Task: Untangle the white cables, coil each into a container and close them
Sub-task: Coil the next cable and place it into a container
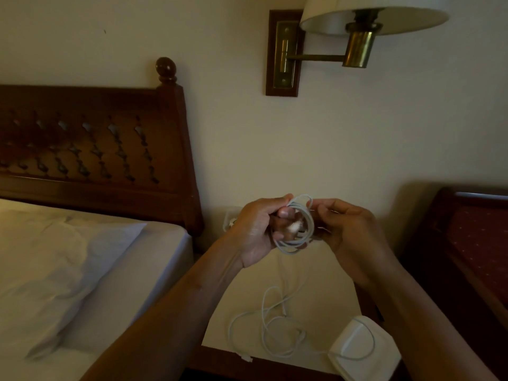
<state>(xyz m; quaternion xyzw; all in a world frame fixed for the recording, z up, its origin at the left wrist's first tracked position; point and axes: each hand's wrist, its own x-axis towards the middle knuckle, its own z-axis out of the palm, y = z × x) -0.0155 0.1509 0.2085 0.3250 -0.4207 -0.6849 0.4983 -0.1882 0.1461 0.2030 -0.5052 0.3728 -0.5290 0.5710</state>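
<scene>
Coil of white cable is up in the air btwn both hands, above the worktop, a few turns wound already. Left hand has its grip clamped on the coil's left side, thumb over the strands, prob to keep the turns from springing apart. Right hand has its grip pinched on the coil's right edge, fingers curled, prob to feed or tuck a turn. Held high & close to the face, likely for seeing in the dim light.

Below, loose cable lies in messy loops on the worktop, near side. A faint strand seems to hang from the coil toward it, so can't tell if it's a 2nd cable or the same one's tail. One loop lies over the container, a white one at near right, kept handy for the coil I'd guess; lid state unclear.

Count: 1 coil, 1 loose heap, 1 container seen, 2 hands.

Bed at left, lamp on far wall, chair at right.
</scene>
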